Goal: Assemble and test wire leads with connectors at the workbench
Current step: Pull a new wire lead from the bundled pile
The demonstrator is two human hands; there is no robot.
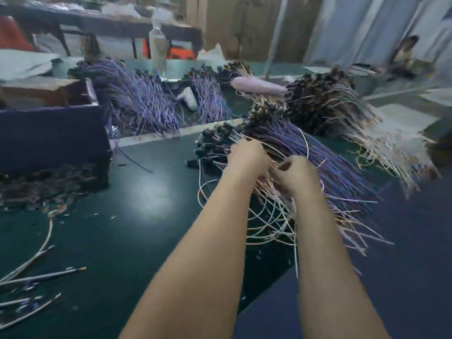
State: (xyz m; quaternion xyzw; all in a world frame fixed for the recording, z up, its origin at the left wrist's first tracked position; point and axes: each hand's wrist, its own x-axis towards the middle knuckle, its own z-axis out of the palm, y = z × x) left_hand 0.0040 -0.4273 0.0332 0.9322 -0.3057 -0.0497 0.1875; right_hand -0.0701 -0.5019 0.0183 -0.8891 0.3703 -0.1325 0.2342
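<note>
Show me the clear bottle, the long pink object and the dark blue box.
clear bottle [157, 45]: head view, on its body.
long pink object [259, 85]: head view, its middle.
dark blue box [51, 135]: head view, its front wall.

Two bare forearms [195, 265], unsleeved to the lower frame edge, ending mid-frame in left hand [247, 155] and right hand [297, 174]; right thumbnail [285, 166] appears dark.

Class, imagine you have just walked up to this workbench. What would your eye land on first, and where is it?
At centre, the left hand and right hand grip a tangled heap of wire leads, purple and pale, with black connectors at its far end. More purple bundles fan out at the back left, and a bright glare shines on the green mat.
</note>
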